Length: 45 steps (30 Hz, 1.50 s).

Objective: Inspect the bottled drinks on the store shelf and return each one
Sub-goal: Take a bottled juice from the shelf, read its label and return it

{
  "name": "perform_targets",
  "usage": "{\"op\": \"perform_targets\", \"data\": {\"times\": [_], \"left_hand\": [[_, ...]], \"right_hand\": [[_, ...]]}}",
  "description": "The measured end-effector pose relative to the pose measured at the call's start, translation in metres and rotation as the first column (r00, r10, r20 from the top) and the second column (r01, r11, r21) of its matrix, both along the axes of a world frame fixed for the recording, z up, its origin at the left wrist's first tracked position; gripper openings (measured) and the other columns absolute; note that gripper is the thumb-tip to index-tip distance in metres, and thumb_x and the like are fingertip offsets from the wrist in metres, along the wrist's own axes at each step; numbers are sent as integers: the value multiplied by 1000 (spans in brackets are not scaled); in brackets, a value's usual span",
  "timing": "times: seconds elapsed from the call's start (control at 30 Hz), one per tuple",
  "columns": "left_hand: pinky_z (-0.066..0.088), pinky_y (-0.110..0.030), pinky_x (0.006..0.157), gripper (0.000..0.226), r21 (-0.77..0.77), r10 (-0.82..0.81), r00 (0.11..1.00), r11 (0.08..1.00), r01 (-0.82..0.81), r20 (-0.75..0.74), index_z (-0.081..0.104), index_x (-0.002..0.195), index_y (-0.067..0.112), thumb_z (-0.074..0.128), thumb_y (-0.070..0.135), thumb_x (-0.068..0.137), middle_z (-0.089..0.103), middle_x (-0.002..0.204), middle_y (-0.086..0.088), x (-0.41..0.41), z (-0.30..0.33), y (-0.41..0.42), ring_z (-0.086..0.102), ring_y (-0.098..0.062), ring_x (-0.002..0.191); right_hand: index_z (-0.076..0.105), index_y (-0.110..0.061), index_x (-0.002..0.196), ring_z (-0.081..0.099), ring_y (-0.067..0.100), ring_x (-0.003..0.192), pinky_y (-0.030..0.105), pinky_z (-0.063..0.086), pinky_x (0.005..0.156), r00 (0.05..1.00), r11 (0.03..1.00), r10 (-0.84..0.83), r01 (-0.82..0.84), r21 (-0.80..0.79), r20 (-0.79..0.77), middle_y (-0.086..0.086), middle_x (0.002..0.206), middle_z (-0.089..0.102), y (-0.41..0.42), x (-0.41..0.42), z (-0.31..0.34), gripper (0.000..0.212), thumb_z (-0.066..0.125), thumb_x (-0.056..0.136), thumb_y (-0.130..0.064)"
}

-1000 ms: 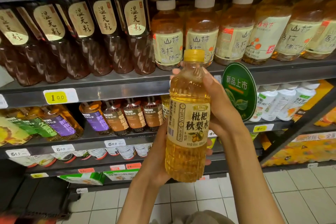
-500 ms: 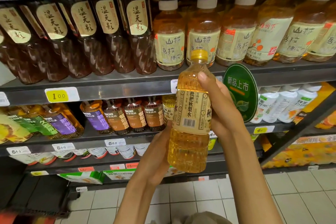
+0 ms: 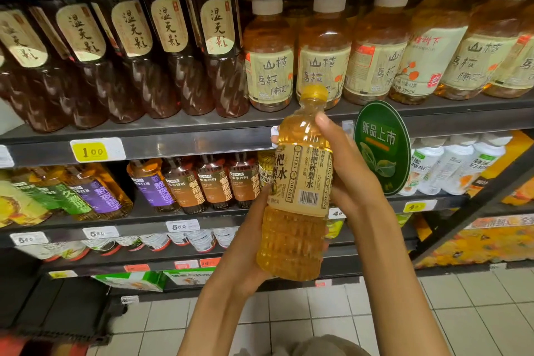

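Gripping bottle (image 3: 297, 182) with both hands' fingers (image 3: 325, 121); label turned further (barcode now frontal), bottle higher.

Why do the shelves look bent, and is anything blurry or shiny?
Head view: the wide lens bows the shelf edge; glare streaks the dark bottles; the held bottle, gripped by the left hand and right hand, is sharp; the bottom-left corner smears.

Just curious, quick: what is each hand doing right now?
Left hand: cups the yellow-capped bottle from below.
Right hand: grips the same bottle by its upper part.
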<state>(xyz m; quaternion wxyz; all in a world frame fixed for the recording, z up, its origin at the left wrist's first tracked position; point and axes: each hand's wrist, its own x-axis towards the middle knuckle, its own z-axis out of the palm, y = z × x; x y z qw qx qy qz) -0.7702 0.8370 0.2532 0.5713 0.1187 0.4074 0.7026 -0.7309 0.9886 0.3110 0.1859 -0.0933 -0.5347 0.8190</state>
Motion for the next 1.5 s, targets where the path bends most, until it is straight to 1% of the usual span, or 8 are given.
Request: {"op": "perform_targets", "data": {"times": [0.17, 0.4, 0.5, 0.73, 0.93, 1.1, 1.27, 1.5], "left_hand": [[57, -40, 84, 46, -88, 28, 990, 995, -40, -136, 70, 99, 49, 33, 67, 78, 70, 113, 1, 1, 5, -3, 67, -22, 105], [56, -34, 82, 55, 48, -24, 995, 998, 28, -99, 69, 106, 44, 61, 76, 63, 70, 113, 6, 4, 15, -2, 66, -14, 105], [45, -53, 98, 74, 94, -109, 994, 990, 108, -3, 57, 129, 26, 57, 72, 73, 66, 119, -11, 8, 12, 2, 63, -30, 109], [55, -42, 82, 71, 39, 25, 985, 999, -19, -173, 58, 126, 34, 55, 76, 69, 67, 120, -8, 3, 7, -3, 66, -29, 107], [52, -45, 93, 79, -63, 34, 958, 997, -55, -285, 55, 126, 43, 53, 85, 59, 65, 124, -2, 5, 13, -2, 62, -25, 114], [56, -32, 81, 53, -42, 12, 990, 999, -18, -139, 67, 109, 46, 45, 74, 70, 69, 117, 6, 6, 15, -3, 65, -15, 109], [51, -50, 90, 72, 40, -61, 998, 997, 60, 35, 56, 130, 28, 56, 71, 72, 67, 116, -14, 12, 14, 1, 66, -35, 102], [43, -52, 102, 58, -206, 31, 885, 968, -142, -465, 68, 98, 52, 38, 84, 59, 71, 110, 6, 7, 30, -1, 65, -18, 108]], "right_hand": [[76, -26, 98, 71, 17, 92, 28, 56, 73, 1000, 998, -7, 6, -60, -10, 4, 97, 75, 6, -1, -7, 31, 67, 78, -48], [70, -7, 100, 69, 27, 90, 38, 56, 81, 953, 858, 118, -240, -454, -280, 16, 103, 69, -2, -12, -4, 52, 84, 63, -41], [64, -7, 109, 69, 28, 93, 38, 57, 80, 949, 885, 134, -244, -396, -285, 18, 107, 69, 0, -12, -3, 64, 86, 60, -42], [73, -24, 97, 71, 18, 89, 33, 58, 73, 998, 999, 31, -29, -44, 63, 3, 91, 75, 8, -1, -1, 27, 67, 81, -45], [77, -28, 88, 72, 16, 87, 31, 57, 72, 998, 991, 48, -52, -123, -40, 3, 92, 75, 4, -2, -4, 16, 67, 82, -39], [73, -17, 101, 70, 23, 92, 36, 56, 76, 967, 944, 142, -197, -264, -213, 11, 107, 71, 4, -7, -5, 37, 78, 71, -37], [63, -13, 113, 68, 26, 98, 39, 55, 83, 940, 911, 184, -274, -310, -288, 15, 115, 67, 5, -7, -8, 60, 84, 63, -42], [77, -31, 87, 69, 16, 87, 36, 58, 81, 1000, 999, -1, 2, -55, 29, 3, 91, 74, 12, -3, -8, 22, 62, 81, -46]]}}
